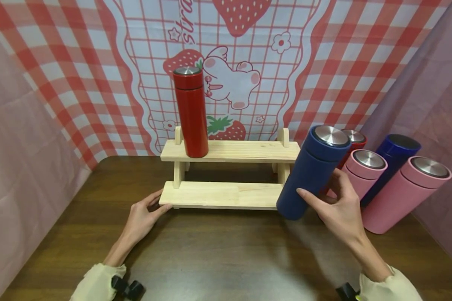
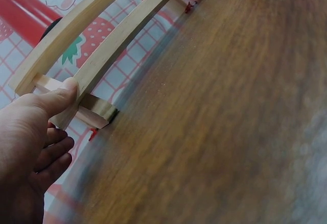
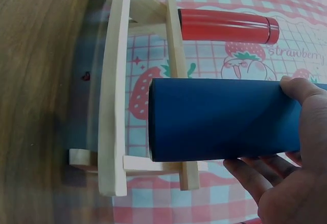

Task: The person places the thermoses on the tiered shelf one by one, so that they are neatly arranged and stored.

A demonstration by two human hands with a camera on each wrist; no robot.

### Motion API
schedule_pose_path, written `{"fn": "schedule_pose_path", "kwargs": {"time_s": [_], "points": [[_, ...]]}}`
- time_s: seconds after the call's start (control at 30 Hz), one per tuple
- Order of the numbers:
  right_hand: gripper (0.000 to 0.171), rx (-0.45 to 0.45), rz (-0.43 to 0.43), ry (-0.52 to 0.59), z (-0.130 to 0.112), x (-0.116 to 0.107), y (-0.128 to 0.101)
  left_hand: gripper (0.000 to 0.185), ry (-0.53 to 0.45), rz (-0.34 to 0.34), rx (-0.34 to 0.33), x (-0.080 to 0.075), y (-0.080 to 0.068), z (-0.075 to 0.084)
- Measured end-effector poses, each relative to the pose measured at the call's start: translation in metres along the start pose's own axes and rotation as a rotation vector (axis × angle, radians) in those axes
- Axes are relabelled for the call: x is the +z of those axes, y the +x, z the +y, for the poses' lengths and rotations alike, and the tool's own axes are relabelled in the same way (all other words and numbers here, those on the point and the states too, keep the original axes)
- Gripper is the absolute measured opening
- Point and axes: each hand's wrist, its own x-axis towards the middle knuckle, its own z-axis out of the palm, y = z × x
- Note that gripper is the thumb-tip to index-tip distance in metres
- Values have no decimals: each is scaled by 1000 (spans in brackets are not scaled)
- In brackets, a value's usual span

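A two-tier wooden rack (image 1: 226,194) (image 2: 97,68) (image 3: 115,106) stands on the brown table (image 1: 218,251). A red flask (image 1: 191,113) (image 3: 227,26) stands upright on its upper shelf at the left. My right hand (image 1: 337,205) (image 3: 294,183) grips a dark blue flask (image 1: 312,171) (image 3: 219,119), tilted and lifted just off the rack's right end. My left hand (image 1: 145,215) (image 2: 36,137) rests against the lower shelf's left end, thumb on the wood, fingers loosely curled.
Several more flasks stand in a cluster at the right: a red one (image 1: 355,140), two pink ones (image 1: 363,171) (image 1: 408,192) and a dark blue one (image 1: 393,156). A strawberry-print cloth (image 1: 226,62) hangs behind. Pink sheets flank both sides.
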Motion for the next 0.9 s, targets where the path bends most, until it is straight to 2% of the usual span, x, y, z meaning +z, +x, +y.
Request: {"fn": "schedule_pose_path", "kwargs": {"time_s": [0.23,0.9], "points": [[72,-16,-1,-44,0,6,7,61,-8,-7,-6,2,-1,-1],[68,-12,-61,-1,-9,44,42,59,-4,3,-2,-1,1,0]]}}
